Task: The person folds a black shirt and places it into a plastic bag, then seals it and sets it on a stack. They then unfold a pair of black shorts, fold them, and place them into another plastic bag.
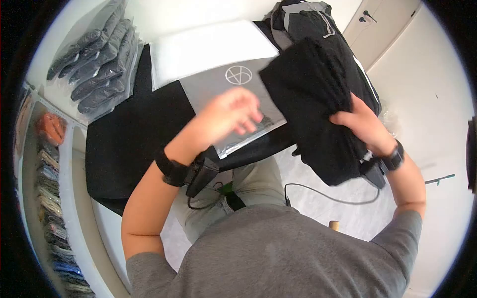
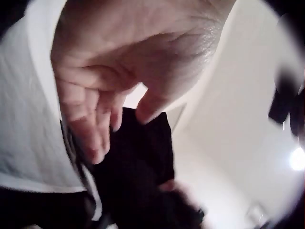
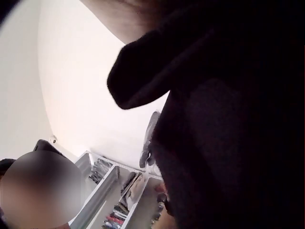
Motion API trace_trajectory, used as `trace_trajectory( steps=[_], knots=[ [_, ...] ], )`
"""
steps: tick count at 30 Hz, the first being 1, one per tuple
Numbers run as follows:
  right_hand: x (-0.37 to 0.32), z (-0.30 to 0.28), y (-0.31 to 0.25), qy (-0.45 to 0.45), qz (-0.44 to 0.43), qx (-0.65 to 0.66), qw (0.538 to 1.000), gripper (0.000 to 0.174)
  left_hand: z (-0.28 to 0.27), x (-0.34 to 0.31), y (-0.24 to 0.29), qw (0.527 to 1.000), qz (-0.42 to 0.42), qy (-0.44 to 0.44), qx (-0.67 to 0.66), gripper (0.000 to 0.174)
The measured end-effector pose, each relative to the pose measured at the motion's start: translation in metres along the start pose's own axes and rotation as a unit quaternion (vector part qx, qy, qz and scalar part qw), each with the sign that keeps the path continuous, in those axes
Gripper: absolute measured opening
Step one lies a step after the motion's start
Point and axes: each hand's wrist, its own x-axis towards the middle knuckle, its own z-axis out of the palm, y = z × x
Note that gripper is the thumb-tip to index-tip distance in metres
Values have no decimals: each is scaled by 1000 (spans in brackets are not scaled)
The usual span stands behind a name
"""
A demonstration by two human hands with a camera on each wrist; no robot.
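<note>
My right hand (image 1: 366, 124) grips a folded black garment (image 1: 310, 107) at its right side, thumb on top, and holds it up over the table's front edge. The garment's lower part hangs down and fills much of the right wrist view. My left hand (image 1: 226, 116), blurred, hovers with nothing in it, fingers loosely bent. Beneath it lies a grey plastic bag (image 1: 203, 92) with a round printed logo and a clear strip along its near end. The left wrist view has the left palm (image 2: 119, 62) close up, with the black garment (image 2: 138, 162) beyond the fingertips.
White plastic bags (image 1: 208, 47) lie behind the grey bag on a black-covered table (image 1: 134, 129). Bagged dark garments (image 1: 107, 69) are stacked at the back left. A black and grey bundle (image 1: 303, 22) sits at the back right. Shelves (image 1: 82, 174) of packed clothes stand left.
</note>
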Motion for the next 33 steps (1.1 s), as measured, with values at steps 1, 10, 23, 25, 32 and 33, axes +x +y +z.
trace_trajectory(
  steps=[1, 10, 23, 25, 32, 33],
  knots=[
    [-10, -10, 4, 16, 38, 3, 999, 57, 2, 0, -14, 968, -14, -17, 250, 22],
    [-77, -34, 22, 100, 116, 52, 987, 57, 13, -9, -52, 817, 78, 84, 565, 15],
    [-65, -2, 20, -20, 39, 44, 998, 59, 14, -15, -28, 779, 189, 117, 586, 40],
    [-60, 9, 14, -67, 20, 31, 997, 59, 15, -12, -17, 774, 210, 136, 582, 46],
    [-36, 27, 27, -155, 18, 74, 985, 60, 27, -6, 15, 720, 299, 197, 595, 51],
    [-33, 27, 26, -166, 28, 75, 983, 60, 29, -7, 16, 710, 318, 180, 602, 52]
  ],
)
